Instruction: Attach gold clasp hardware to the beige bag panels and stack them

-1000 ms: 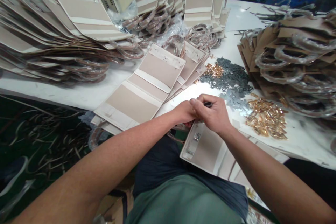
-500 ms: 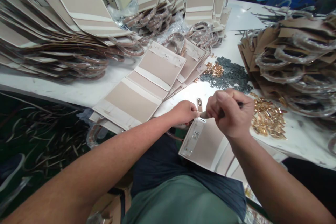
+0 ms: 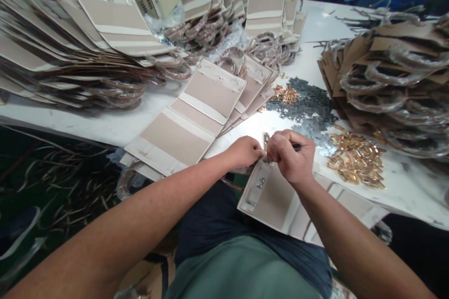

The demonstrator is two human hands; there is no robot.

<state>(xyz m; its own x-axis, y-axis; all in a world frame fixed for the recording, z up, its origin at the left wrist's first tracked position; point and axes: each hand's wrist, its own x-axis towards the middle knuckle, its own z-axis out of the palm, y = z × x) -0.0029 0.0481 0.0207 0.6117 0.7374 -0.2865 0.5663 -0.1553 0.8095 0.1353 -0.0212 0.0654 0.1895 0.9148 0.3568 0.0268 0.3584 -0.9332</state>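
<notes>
A beige bag panel [image 3: 277, 194] with white strips lies at the table's front edge, over my lap. Small metal fittings [image 3: 260, 182] sit along its left end. My left hand [image 3: 245, 152] is closed, thumb and finger pinching at the panel's top left corner. My right hand [image 3: 293, 155] is wrapped round a short dark hand tool [image 3: 296, 146]; its lower end is over the fitting at that corner, mostly hidden by the fingers. A small metal clasp piece [image 3: 266, 139] lies just beyond both hands.
Stacked bag panels [image 3: 101, 23] with plastic-wrapped handles stand at the left; more open panels [image 3: 206, 88] lie in the middle. Brown bag pieces [image 3: 393, 79] are piled at the right. Loose gold fittings [image 3: 358, 159], dark metal plates [image 3: 312, 103] and small gold parts [image 3: 286, 94] lie between.
My right hand has come down and left with the tool, closer to my left hand and the panel's corner. My left hand has stayed nearly in place.
</notes>
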